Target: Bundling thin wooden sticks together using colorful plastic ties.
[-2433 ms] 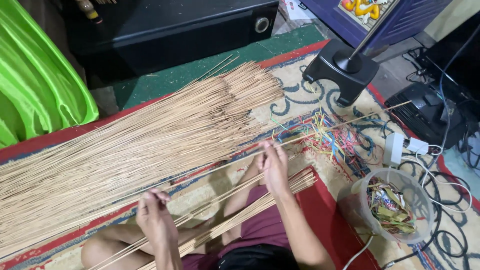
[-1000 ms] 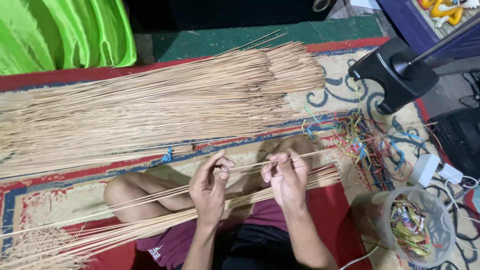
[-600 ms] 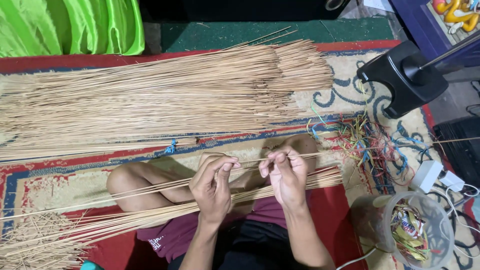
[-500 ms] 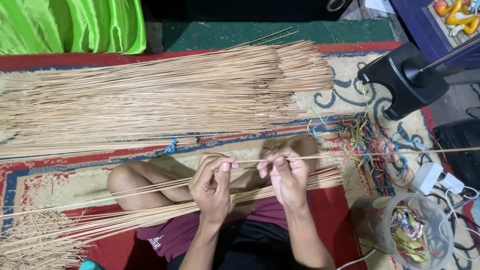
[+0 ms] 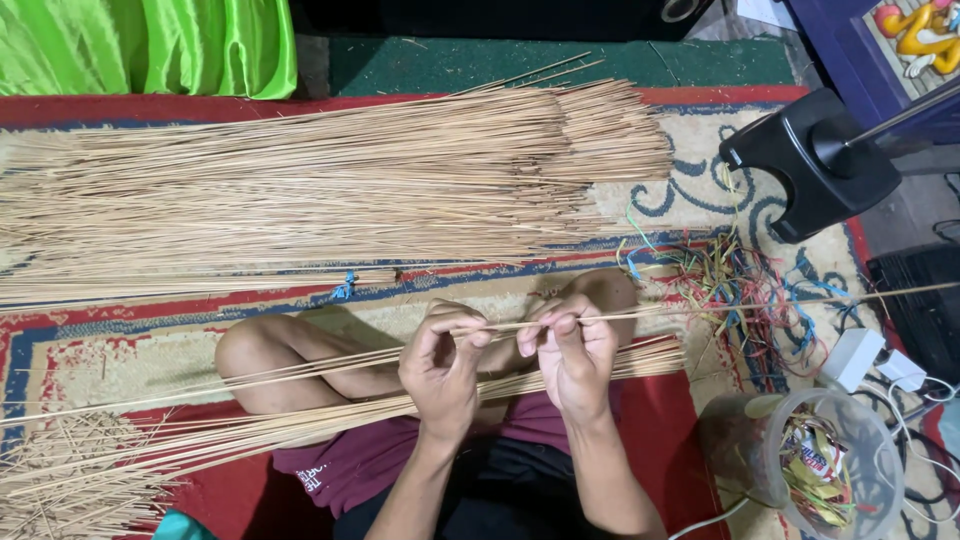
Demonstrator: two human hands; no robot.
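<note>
**Both hands pinching a single thin stick above the lap**

The left hand (image 5: 440,360) and right hand (image 5: 572,350) each close thumb and fingertips on one long thin stick (image 5: 760,301), which runs level from the hands out to the right, over scraps of coloured string (image 5: 740,285). The stick looks light, springy and easily snapped; a pinch close to the working point suits it. Wrists are raised, palms turned inward, forearms coming in from the near edge. A lap bundle of sticks (image 5: 300,425) lies beneath; a large stick pile (image 5: 300,190) lies farther off.

A patterned red and beige rug (image 5: 120,360) covers the floor beside a green cloth (image 5: 150,45).
</note>
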